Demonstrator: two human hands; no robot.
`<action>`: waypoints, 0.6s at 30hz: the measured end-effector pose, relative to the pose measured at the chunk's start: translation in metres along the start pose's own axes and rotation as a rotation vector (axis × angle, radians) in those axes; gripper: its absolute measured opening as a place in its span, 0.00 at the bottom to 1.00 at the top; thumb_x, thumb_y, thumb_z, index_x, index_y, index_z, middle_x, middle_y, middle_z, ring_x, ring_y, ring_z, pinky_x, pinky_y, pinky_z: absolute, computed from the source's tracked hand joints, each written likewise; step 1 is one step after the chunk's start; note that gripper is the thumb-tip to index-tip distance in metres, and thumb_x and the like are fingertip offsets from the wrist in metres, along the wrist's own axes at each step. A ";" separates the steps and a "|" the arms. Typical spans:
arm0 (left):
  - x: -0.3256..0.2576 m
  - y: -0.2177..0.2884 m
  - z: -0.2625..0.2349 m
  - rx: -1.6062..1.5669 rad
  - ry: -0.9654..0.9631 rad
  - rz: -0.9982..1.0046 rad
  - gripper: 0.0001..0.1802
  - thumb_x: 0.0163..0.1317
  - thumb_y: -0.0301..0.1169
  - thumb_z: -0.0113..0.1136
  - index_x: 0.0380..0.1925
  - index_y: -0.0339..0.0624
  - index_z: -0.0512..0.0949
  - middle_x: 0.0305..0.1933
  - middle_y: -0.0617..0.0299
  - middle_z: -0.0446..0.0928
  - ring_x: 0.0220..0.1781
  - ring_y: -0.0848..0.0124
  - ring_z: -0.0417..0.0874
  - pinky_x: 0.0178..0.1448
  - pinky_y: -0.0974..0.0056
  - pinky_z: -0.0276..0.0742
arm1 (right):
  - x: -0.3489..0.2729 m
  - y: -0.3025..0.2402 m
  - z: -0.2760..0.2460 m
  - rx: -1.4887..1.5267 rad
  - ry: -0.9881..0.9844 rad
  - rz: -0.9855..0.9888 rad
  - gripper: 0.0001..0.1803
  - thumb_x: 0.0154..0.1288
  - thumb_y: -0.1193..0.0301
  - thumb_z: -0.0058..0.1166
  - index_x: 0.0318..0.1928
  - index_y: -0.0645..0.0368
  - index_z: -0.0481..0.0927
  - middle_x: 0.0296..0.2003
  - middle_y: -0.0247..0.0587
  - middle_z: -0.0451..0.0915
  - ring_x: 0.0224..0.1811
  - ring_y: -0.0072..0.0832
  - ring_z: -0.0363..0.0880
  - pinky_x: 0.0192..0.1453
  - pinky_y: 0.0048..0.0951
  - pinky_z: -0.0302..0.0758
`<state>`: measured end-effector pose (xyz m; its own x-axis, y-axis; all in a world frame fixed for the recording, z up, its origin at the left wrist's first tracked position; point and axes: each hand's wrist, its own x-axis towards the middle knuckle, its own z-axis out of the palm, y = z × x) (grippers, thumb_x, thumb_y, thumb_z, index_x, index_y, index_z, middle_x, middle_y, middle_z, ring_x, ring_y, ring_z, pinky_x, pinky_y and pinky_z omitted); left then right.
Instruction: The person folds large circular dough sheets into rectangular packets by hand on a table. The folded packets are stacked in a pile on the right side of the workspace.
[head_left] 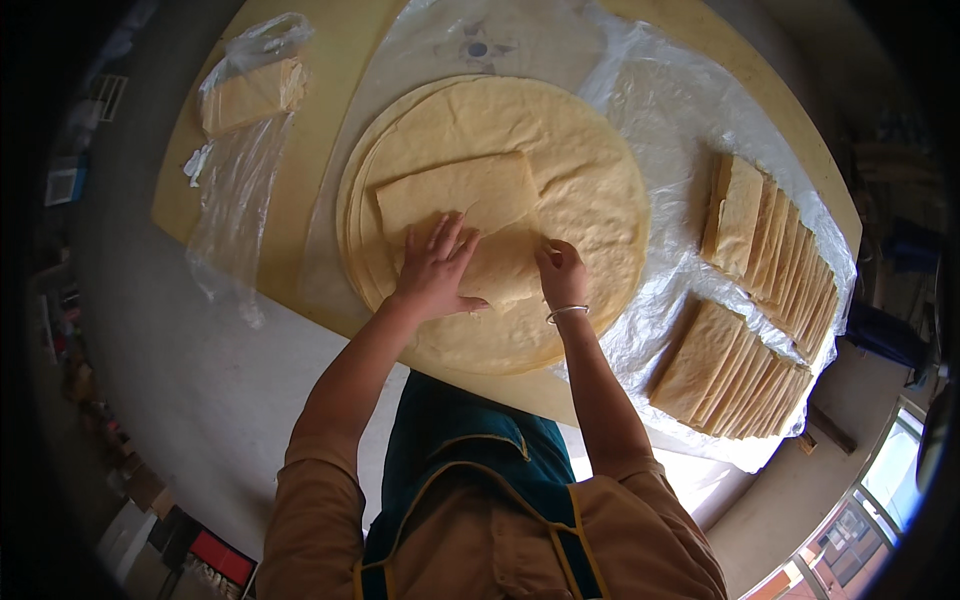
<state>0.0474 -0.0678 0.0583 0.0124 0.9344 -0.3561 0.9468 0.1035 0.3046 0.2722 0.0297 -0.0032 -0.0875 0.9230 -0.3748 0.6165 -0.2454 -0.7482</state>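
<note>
A pale yellow, faintly wrinkled folded sheet (492, 200) lies on the round stack (592, 165) on the worktop (335, 60). The left hand (436, 277) presses it, grip spread wide; the right hand (563, 274), grip narrow, pinches its right edge.

No text, number or sign legible. Landmark: round sheet stack (590, 190). Just beyond it, on bench (340, 60) or its plastic cover, cannot tell which: dark petal-like mark (478, 49), no letters made out. Red panel (222, 558), far lower left of stack: too small to read.
</note>
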 end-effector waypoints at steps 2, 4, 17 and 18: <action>-0.011 0.001 0.002 0.058 0.034 0.062 0.67 0.40 0.63 0.80 0.80 0.52 0.60 0.87 0.50 0.46 0.88 0.54 0.46 0.82 0.26 0.41 | -0.001 -0.004 0.001 -0.039 -0.016 0.007 0.21 0.64 0.65 0.67 0.54 0.60 0.83 0.40 0.50 0.88 0.42 0.42 0.88 0.48 0.40 0.83; -0.022 0.002 0.007 0.093 0.035 0.147 0.66 0.40 0.59 0.81 0.80 0.52 0.59 0.87 0.50 0.45 0.88 0.54 0.46 0.82 0.25 0.42 | 0.002 -0.006 0.002 -0.037 -0.021 0.007 0.20 0.64 0.64 0.67 0.53 0.60 0.82 0.40 0.50 0.88 0.41 0.43 0.88 0.48 0.41 0.83; -0.023 -0.007 0.067 0.308 0.370 0.140 0.24 0.68 0.34 0.55 0.64 0.45 0.78 0.80 0.53 0.65 0.81 0.57 0.66 0.79 0.33 0.56 | 0.025 -0.056 -0.007 -0.609 -0.036 -0.808 0.22 0.70 0.66 0.59 0.63 0.46 0.80 0.70 0.43 0.73 0.70 0.42 0.73 0.72 0.43 0.71; -0.023 -0.009 0.067 0.327 0.434 0.180 0.24 0.68 0.34 0.56 0.63 0.45 0.78 0.80 0.54 0.66 0.81 0.59 0.67 0.79 0.34 0.57 | 0.034 -0.061 -0.001 -0.682 -0.025 -1.019 0.24 0.70 0.65 0.59 0.66 0.44 0.80 0.74 0.41 0.69 0.74 0.41 0.69 0.76 0.43 0.68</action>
<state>0.0603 -0.1129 0.0051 0.1153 0.9890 0.0931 0.9930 -0.1170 0.0127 0.2326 0.0767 0.0305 -0.7792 0.5946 0.1983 0.5403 0.7975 -0.2683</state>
